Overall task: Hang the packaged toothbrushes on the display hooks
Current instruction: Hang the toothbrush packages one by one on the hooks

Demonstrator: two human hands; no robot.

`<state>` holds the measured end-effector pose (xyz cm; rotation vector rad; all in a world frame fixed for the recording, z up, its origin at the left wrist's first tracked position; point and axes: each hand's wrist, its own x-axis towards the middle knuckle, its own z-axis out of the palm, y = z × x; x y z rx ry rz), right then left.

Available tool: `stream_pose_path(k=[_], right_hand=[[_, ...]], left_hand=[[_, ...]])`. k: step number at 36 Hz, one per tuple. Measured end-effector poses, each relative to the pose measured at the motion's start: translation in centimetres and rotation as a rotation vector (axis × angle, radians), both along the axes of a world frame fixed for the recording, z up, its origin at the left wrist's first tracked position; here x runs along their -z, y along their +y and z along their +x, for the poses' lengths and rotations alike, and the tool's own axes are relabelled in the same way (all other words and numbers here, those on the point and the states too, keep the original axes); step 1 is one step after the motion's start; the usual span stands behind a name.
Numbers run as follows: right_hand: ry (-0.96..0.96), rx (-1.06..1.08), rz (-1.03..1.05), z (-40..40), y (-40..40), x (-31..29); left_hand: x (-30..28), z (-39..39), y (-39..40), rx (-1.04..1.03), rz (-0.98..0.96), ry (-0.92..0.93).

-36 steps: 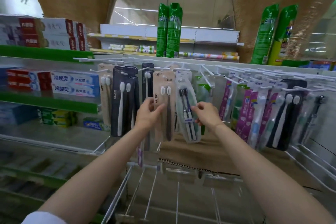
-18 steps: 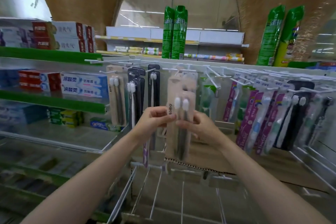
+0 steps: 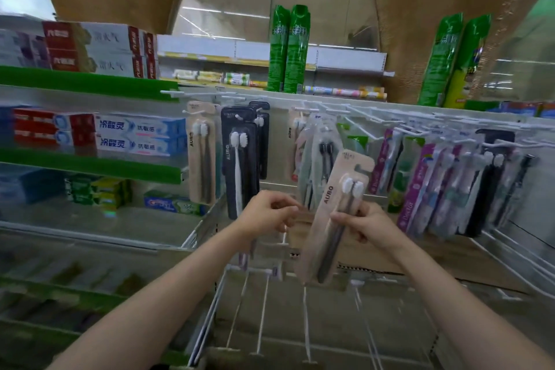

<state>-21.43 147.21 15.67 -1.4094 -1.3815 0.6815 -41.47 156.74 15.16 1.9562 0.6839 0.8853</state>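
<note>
A beige AUBO toothbrush pack [image 3: 332, 219] is tilted with its top to the right, below the hook row, and my right hand [image 3: 368, 225] grips it at the middle. My left hand [image 3: 265, 213] hovers just left of the pack with loosely curled fingers and holds nothing that I can see. White display hooks [image 3: 330, 111] run along the rail above. Hung on them are a beige pack [image 3: 201, 153], black packs [image 3: 240, 159], clear packs [image 3: 318, 156] and purple packs [image 3: 420, 183].
Toothpaste boxes [image 3: 135, 135] fill the green-edged shelves at left. Tall green bags [image 3: 288, 48] stand on top of the rack. A wire shelf [image 3: 264, 303] juts out below my hands, and cardboard [image 3: 399, 258] lies behind it at right.
The beige pack came off the hook area and swung down to the right in my right hand. My left hand, which held it half a second ago, has let go.
</note>
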Motion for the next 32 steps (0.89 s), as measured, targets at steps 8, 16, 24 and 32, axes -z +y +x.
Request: stream_pose_path(k=[8,16,24,32], right_hand=[[-0.098,0.0,0.016,-3.5,1.2,-0.9],[-0.299,0.087,-0.018,-6.3,4.1,-1.7],[-0.307,0.255,-0.049,-7.9,7.4,-2.9],[-0.297,0.241,-0.052,-6.5,6.6,-2.8]], left_hand=[[0.2,-1.1,1.1,0.016,-0.114,-0.073],[0.9,-1.4,1.3,0.023,-0.331,-0.191],[1.7,-1.8,1.8,0.001,-0.219,-0.226],[-0.8,0.7,3.5,-0.176,-0.06,-0.248]])
